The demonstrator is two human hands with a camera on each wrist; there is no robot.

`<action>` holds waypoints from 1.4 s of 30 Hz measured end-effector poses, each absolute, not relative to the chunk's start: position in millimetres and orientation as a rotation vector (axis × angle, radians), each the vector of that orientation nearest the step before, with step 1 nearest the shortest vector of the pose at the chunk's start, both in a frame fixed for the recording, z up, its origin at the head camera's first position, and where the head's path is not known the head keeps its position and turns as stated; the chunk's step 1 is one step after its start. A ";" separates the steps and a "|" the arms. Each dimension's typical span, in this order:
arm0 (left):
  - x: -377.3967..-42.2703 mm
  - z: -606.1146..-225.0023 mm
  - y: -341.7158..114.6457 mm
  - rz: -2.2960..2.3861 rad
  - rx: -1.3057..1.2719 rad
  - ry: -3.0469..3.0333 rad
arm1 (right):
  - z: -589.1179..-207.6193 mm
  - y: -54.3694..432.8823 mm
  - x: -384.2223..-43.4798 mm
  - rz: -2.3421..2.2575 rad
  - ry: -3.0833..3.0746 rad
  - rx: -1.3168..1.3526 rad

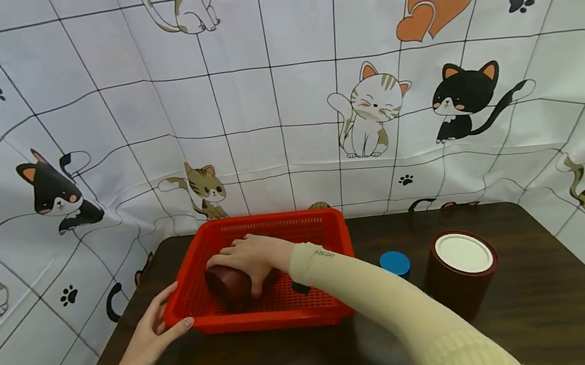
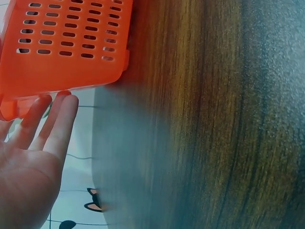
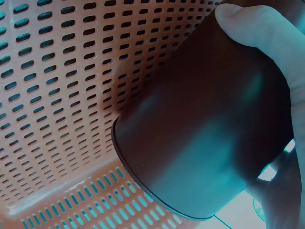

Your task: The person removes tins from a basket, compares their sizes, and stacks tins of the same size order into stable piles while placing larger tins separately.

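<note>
A red plastic basket with slotted walls stands on the dark wooden table. Inside its left part, a dark reddish-brown canister lies tilted. My right hand grips this canister from above, fingers over its far side and thumb on the near side. In the right wrist view, the canister's smooth side and rim end rest close to the slotted basket wall. At the basket's left front corner, my left hand touches the rim with thumb and fingers spread. The left wrist view shows those fingers straight against the end wall.
To the right of the basket stands a second dark reddish-brown canister with a white lid. Between it and the basket is an item with a blue lid, partly hidden by the right sleeve. A cat-print sheet hangs behind the table.
</note>
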State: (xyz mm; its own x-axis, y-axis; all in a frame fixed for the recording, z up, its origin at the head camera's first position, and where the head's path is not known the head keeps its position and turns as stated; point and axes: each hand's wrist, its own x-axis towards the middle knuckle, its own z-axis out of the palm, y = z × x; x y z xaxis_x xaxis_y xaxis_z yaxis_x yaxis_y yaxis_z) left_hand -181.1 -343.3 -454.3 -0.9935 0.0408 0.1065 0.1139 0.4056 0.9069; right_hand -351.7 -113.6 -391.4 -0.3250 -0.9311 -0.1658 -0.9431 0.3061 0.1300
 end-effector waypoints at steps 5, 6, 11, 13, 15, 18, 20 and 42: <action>-177.7 -452.3 -344.4 -1.673 -0.122 -2.591 | -386.4 -108.2 -352.1 0.238 2.466 -1.813; -177.3 -451.9 -344.8 -1.664 -0.115 -2.597 | -384.6 -106.6 -352.6 0.215 2.466 -1.810; -176.7 -450.4 -345.0 -1.650 -0.109 -2.599 | -373.1 -96.9 -357.1 0.032 2.467 -1.784; -176.7 -450.3 -344.6 -1.641 -0.109 -2.602 | -369.6 -92.6 -360.0 -0.047 2.466 -1.776; -176.7 -450.5 -343.9 -1.630 -0.107 -2.607 | -366.8 -88.0 -362.9 -0.111 2.468 -1.763; -177.0 -451.2 -343.2 -1.611 -0.099 -2.614 | -362.5 -80.7 -365.4 -0.204 2.481 -1.749; -177.4 -451.8 -342.9 -1.600 -0.097 -2.617 | -358.6 -75.6 -365.5 -0.280 2.491 -1.737; -181.5 -450.9 -340.8 -1.623 -0.051 -2.658 | -303.1 -16.4 -333.2 -1.194 2.615 -1.576</action>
